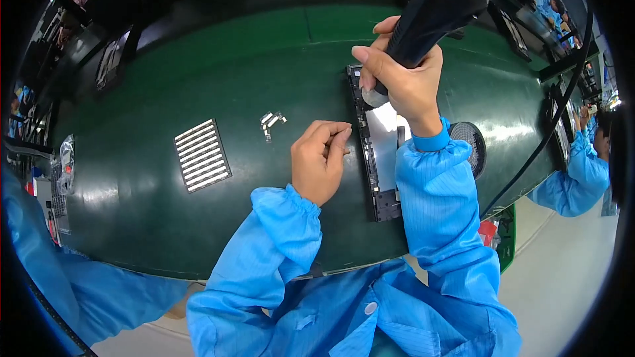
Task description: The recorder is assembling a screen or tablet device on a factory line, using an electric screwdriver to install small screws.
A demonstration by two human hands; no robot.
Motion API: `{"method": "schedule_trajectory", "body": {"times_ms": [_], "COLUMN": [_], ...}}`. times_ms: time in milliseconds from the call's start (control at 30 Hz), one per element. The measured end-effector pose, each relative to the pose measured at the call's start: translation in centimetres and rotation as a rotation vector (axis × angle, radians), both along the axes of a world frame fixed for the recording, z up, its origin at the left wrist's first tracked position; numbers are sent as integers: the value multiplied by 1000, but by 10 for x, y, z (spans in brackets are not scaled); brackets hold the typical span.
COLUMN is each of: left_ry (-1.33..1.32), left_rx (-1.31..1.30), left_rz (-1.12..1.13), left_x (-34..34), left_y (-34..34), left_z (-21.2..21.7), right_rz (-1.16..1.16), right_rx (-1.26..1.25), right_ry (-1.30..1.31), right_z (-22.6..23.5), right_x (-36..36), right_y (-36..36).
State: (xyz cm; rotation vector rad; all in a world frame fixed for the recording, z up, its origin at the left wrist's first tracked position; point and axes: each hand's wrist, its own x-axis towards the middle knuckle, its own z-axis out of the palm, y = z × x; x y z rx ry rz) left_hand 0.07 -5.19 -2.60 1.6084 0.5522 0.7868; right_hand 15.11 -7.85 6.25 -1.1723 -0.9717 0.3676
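Tip of the black handheld power screwdriver (pixel 433 10) hidden behind the right hand (pixel 403 82) gripping it, over the long black metal frame (pixel 372 152) on the green belt. Left hand (pixel 319 160) pinched shut – contents too small to tell. One small heap of silvery clips (pixel 272 121), one ribbed tray (pixel 201 155).

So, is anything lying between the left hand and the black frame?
No. The left hand rests on bare green mat just left of the black frame; nothing visible lies between them.
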Motion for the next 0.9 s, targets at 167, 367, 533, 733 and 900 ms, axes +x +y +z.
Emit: {"method": "schedule_trajectory", "body": {"times_ms": [167,367,533,733,900], "left_ry": [21,48,40,38,-45], "left_rx": [-56,-140,-171,-182,-261], "left_rz": [-25,-26,-36,-27,41], "left_x": [0,-1,-1,-3,1], "left_y": [2,0,-1,-1,-2], "left_z": [-5,0,-2,-4,3], "right_rz": [-14,-22,-16,-5,-3], "right_rx": [46,51,56,27,28], "right_ry": [16,13,22,-11,-72], "right_z": [-5,-6,-7,-5,-8], "right_x": [2,2,2,-7,-12], "right_y": [3,1,0,2,1]}}
